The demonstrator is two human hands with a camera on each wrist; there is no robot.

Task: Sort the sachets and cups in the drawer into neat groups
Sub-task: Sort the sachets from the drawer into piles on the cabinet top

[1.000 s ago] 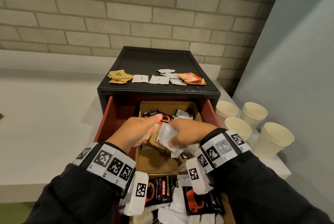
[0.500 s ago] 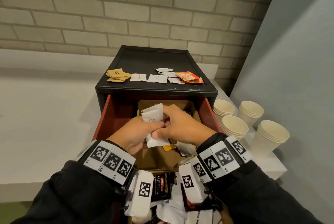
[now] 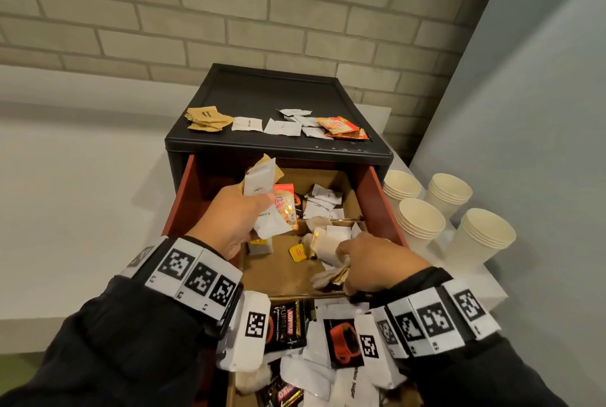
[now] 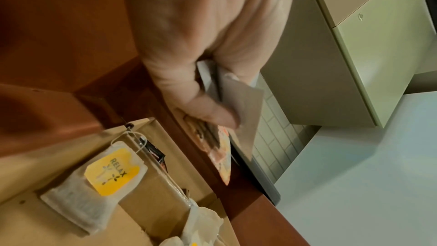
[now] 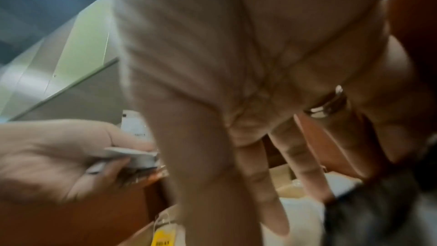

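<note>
1. Left hand (image 3: 234, 219) raised over the left side of the open red drawer (image 3: 185, 190), fingers and thumb pinched around a fanned bunch of sachets (image 3: 265, 200): white ones plus an orange-and-white creamer packet. The left wrist view shows the thumb (image 4: 208, 111) pressed flat on that stack.
2. Right hand (image 3: 373, 262) low in the drawer's middle cardboard compartment (image 3: 278, 272), fingers (image 5: 255, 171) pointing down into a heap of tea bags (image 3: 324, 247) and touching them. A closed grasp can't be confirmed; right wrist view is blurred.
3. Far compartment: loose white sachets (image 3: 323, 200) and a dark packet, partly hidden behind the left hand's bunch.
4. Small yellow tag (image 3: 296, 253) on the cardboard floor between the hands. A tea bag with a yellow "RELAX" tag (image 4: 111, 171) lies under the left hand, seen in the left wrist view.
5. Near compartment: mixed pile of black coffee sachets (image 3: 287, 328) and white sugar sachets, half covered by both wrist bands.
6. On top of the black cabinet (image 3: 278, 91), a row: brown sachets (image 3: 206, 118), two white sachets (image 3: 247, 123), a small white pile (image 3: 303, 121), orange packets (image 3: 342, 127).
7. Four stacks of paper cups (image 3: 421, 219) stand on the white counter (image 3: 65, 193) right of the drawer, just beside its red wall.
8. Room: pale brick wall (image 3: 229, 13) behind, plain grey-blue wall on the right; cabinet sits on the counter in the corner.
</note>
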